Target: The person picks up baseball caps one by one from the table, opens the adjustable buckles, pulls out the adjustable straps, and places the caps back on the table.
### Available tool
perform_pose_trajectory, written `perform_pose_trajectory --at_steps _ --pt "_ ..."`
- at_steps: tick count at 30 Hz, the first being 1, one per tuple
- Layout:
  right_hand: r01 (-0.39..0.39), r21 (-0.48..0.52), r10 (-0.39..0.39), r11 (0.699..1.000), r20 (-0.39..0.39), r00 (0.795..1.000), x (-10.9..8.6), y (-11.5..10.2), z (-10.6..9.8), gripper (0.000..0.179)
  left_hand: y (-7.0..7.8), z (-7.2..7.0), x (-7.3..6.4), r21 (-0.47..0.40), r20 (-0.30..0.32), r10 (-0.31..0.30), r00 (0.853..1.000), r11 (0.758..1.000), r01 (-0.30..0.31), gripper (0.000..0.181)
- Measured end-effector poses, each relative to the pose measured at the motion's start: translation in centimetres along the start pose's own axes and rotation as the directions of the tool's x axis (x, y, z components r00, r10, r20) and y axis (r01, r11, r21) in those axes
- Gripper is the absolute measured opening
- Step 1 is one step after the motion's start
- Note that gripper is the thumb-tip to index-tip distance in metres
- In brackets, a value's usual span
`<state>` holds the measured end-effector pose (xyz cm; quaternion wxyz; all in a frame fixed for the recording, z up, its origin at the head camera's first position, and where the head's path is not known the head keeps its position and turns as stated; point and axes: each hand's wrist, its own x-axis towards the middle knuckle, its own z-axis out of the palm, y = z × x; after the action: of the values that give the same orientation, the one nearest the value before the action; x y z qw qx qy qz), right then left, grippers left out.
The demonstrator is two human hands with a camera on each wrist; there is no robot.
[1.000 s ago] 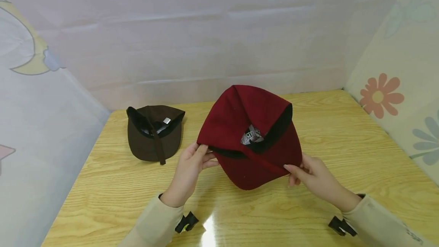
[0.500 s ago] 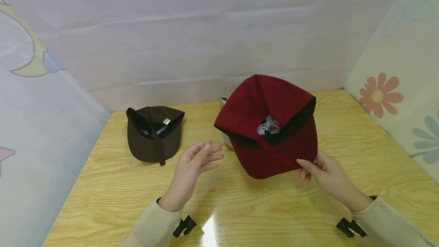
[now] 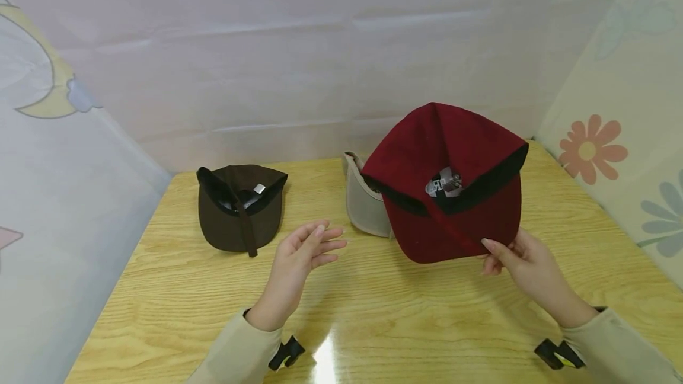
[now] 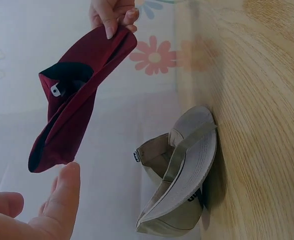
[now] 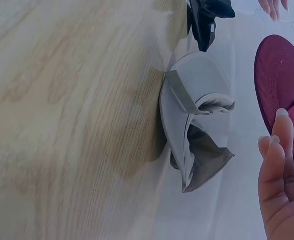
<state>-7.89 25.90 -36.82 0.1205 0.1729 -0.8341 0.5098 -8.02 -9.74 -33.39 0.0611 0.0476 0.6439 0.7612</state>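
My right hand pinches the brim of a dark red baseball cap between thumb and fingers and holds it up above the table. The cap's black-lined opening and a white inner label face me. Empty, with fingers loosely extended, my left hand hovers left of the red cap. Behind the red cap lies a beige cap, mostly hidden in the head view; both wrist views show it whole, its strap across the brim. A dark brown cap rests upturned on the left, beyond my left hand.
The wooden table ends at a pale wall sheet behind the caps. Side sheets with printed shapes, including an orange flower, stand left and right. Black wrist straps show below the sleeves.
My left hand has let go of the red cap and drawn slightly away. My right hand has carried it to the right and farther back, uncovering part of the beige cap.
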Motion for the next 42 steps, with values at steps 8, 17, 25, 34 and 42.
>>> perform_pose_trajectory --at_steps 8,17,25,34,42 --pt "-0.045 -0.003 0.045 0.999 -0.043 0.998 -0.3 0.2 -0.5 0.008 -0.3 0.0 0.0 -0.006 -0.020 -0.009 1.000 1.000 0.009 0.035" --pt "-0.080 0.027 0.082 0.996 -0.076 0.994 -0.3 0.7 -0.9 0.010 -0.6 -0.3 -0.2 -0.004 -0.024 -0.010 1.000 1.000 0.010 0.037" --pt "-0.170 0.024 0.171 0.985 -0.088 0.981 -0.4 1.3 -1.5 0.010 -0.3 -0.8 -0.3 0.004 -0.046 -0.006 0.999 1.000 0.006 0.040" --pt "-0.216 0.022 0.217 0.976 -0.105 0.970 -0.3 2.0 -2.2 0.010 -0.6 -0.8 -0.6 -0.003 -0.061 -0.026 0.998 1.000 0.026 0.041" --pt "-0.235 0.052 0.239 0.971 -0.101 0.966 -0.2 2.6 -2.7 0.011 -0.7 -0.7 -0.6 -0.009 -0.065 -0.030 0.997 1.000 0.030 0.042"
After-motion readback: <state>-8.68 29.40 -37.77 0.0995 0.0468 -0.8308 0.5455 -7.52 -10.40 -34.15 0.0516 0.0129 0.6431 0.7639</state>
